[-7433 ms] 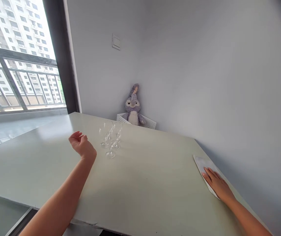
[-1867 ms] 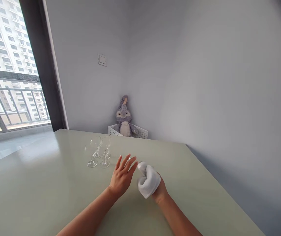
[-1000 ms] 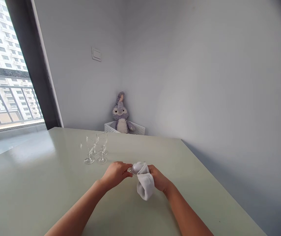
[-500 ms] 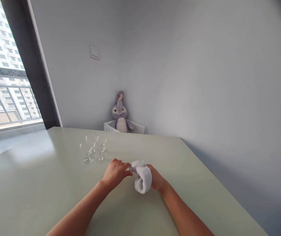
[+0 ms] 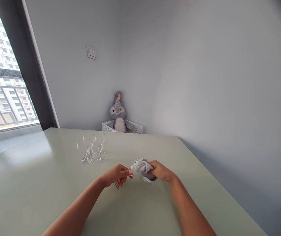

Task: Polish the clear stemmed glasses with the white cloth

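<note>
My left hand (image 5: 118, 174) is closed around the stem of a wine glass (image 5: 134, 171), whose round foot pokes out below my fingers. The glass lies tilted sideways, bowl toward the right. A white cloth (image 5: 142, 166) covers much of the bowl and partly hides it. My right hand (image 5: 160, 170) grips this cloth against the glass, its fingertips hidden in the folds. Beyond my left hand, several clear stemmed glasses (image 5: 99, 160) stand upright in a close group on the pale green table (image 5: 64, 183).
Behind the table's far edge, a purple plush rabbit (image 5: 119, 124) sits in a white perforated basket (image 5: 137, 128) in the corner. A grey wall (image 5: 204, 82) runs along the right side. A window (image 5: 5, 72) is at the left.
My left hand has turned over, bringing the glass's foot into sight below it. My right hand has shifted right and over the cloth, which is now more bunched on the bowl.
</note>
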The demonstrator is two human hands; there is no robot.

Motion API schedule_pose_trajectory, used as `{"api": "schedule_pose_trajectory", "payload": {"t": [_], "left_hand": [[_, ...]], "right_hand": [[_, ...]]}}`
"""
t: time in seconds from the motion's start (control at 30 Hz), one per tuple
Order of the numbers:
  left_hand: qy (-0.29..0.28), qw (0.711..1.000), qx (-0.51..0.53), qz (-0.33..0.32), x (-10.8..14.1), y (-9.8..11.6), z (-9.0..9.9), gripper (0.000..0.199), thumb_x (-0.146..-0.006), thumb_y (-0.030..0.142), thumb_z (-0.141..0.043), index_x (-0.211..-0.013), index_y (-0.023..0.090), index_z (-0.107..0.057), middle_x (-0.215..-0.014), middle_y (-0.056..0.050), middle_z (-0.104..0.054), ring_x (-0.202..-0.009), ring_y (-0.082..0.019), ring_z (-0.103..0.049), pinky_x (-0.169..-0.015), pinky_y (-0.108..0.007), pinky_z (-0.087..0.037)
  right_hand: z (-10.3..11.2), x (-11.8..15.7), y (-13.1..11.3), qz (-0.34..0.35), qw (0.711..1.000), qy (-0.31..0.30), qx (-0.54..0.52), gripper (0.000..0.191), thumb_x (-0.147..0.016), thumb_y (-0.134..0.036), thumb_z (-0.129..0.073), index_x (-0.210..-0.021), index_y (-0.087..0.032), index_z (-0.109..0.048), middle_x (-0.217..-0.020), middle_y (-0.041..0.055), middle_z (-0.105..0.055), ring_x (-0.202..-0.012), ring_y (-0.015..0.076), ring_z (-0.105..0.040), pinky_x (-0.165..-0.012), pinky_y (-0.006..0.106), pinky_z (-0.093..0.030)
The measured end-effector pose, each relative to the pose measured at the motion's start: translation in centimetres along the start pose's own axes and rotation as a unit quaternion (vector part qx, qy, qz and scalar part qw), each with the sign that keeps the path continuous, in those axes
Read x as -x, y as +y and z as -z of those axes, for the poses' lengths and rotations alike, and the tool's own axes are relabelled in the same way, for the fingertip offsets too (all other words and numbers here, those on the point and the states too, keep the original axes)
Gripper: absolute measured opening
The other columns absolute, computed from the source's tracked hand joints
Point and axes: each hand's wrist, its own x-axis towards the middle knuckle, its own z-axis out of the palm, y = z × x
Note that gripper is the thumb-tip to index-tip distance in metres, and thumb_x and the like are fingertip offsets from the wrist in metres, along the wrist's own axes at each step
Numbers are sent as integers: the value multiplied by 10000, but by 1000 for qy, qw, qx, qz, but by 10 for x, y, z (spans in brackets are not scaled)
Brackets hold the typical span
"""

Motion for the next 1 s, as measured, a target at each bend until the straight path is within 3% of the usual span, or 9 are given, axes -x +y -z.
{"api": "schedule_pose_trajectory", "payload": {"t": [0.17, 0.27, 0.4, 0.47, 0.53, 0.67, 0.77, 0.9, 1.0], "left_hand": [[139, 989, -43, 7, -6, -9, 12, 438, -719, 567, -487, -702, 140, -585, -460, 60, -395, -436, -82, -389, -529, -240, -364], [223, 968, -110, 18, -10, -13, 14, 351, -747, 473, -456, -689, 151, -584, -477, 43, -439, -466, -106, -445, -531, -239, -365], [235, 932, -275, 13, -12, -13, -5, 244, -748, 273, -428, -863, 181, -622, -603, 1, -589, -542, -134, -539, -522, -221, -339], [236, 899, -369, -26, -12, -11, -19, 210, -704, 163, -424, -763, 176, -625, -690, -34, -635, -604, -149, -567, -529, -222, -323], [239, 865, -437, -63, -10, -9, -31, 206, -684, 108, -403, -650, 170, -596, -693, -55, -644, -619, -160, -573, -531, -231, -310], [207, 834, -495, -126, -5, -5, -38, 198, -697, 98, -391, -655, 192, -560, -638, -35, -626, -575, -159, -563, -528, -240, -300], [202, 835, -496, -123, -4, -3, -40, 174, -737, 140, -402, -708, 202, -562, -650, -30, -629, -601, -168, -576, -534, -242, -304], [227, 856, -454, -97, -6, -2, -43, 200, -815, 228, -385, -825, 216, -584, -693, -30, -641, -649, -175, -587, -543, -244, -312], [276, 870, -403, -70, -9, -2, -42, 225, -853, 276, -361, -915, 219, -570, -692, -23, -627, -648, -171, -572, -551, -245, -323]], "right_hand": [[17, 1, 11, -16, 981, 196, -2, 305, -682, -434, -635, -684, -129, -632, -561, -1, -489, -518, 117, -408, -520, 257, -324], [0, -3, 8, 50, 956, 258, 129, 387, -794, -473, -496, -953, -153, -644, -779, 68, -617, -712, 201, -536, -659, 324, -409], [-47, -14, 7, 229, 853, 178, 434, 432, -845, -382, -448, -1253, -241, -478, -1194, 85, -553, -1197, 278, -371, -1009, 470, -196], [-62, -19, 10, 263, 808, 142, 508, 395, -848, -343, -454, -1220, -223, -510, -1149, 92, -583, -1209, 286, -355, -1031, 490, -127], [-67, -20, 13, 255, 804, 156, 514, 322, -856, -310, -440, -1125, -202, -579, -1032, 99, -628, -1119, 282, -429, -1009, 478, -173], [-54, -21, 17, 139, 874, 252, 391, 303, -866, -355, -401, -798, -186, -643, -778, 91, -627, -836, 229, -523, -784, 351, -367], [-41, -22, 24, -4, 931, 313, 189, 446, -826, -505, -401, -545, -185, -532, -538, 40, -515, -580, 176, -481, -556, 285, -350], [-31, -25, 36, -98, 922, 355, -117, 451, -758, -595, -432, -520, -213, -460, -484, 5, -454, -488, 153, -422, -481, 279, -328], [-35, -25, 39, -80, 919, 343, -178, 466, -769, -628, -367, -638, -216, -540, -583, 34, -535, -554, 179, -481, -528, 298, -376]]}}
